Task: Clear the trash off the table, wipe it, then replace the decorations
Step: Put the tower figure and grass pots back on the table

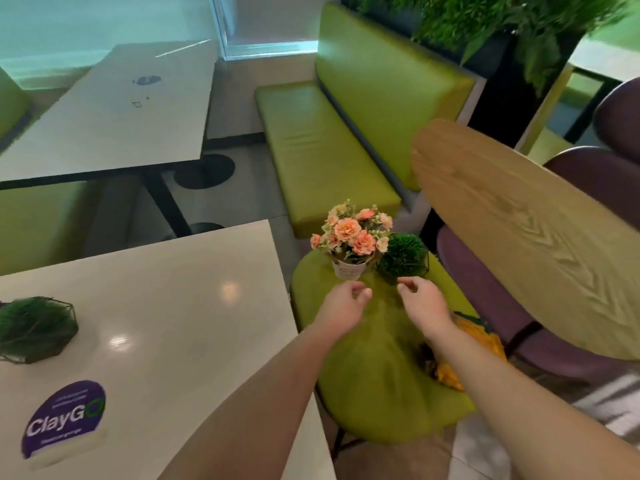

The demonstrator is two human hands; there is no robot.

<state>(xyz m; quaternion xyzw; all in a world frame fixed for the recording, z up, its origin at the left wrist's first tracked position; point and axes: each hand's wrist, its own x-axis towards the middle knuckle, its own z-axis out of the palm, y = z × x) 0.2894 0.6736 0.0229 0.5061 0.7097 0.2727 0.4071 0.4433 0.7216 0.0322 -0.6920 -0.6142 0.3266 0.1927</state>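
A small white pot of orange flowers [351, 237] and a round green plant in a dark wire frame [403, 256] stand side by side on a green chair seat [374, 375]. My left hand [344, 301] hovers just short of the flower pot, fingers loosely curled, holding nothing. My right hand [420, 301] hovers just short of the green plant, also loosely curled and empty. On the white table [180, 323] at my left sit a second green plant in a wire frame [33, 329] and a purple ClayGo sign [64, 419].
A yellow cloth [467, 344] lies on the chair seat under my right forearm. A wooden table [526, 230] juts in at the right over purple chairs [491, 299]. A green bench [329, 150] and another white table [114, 109] stand farther back.
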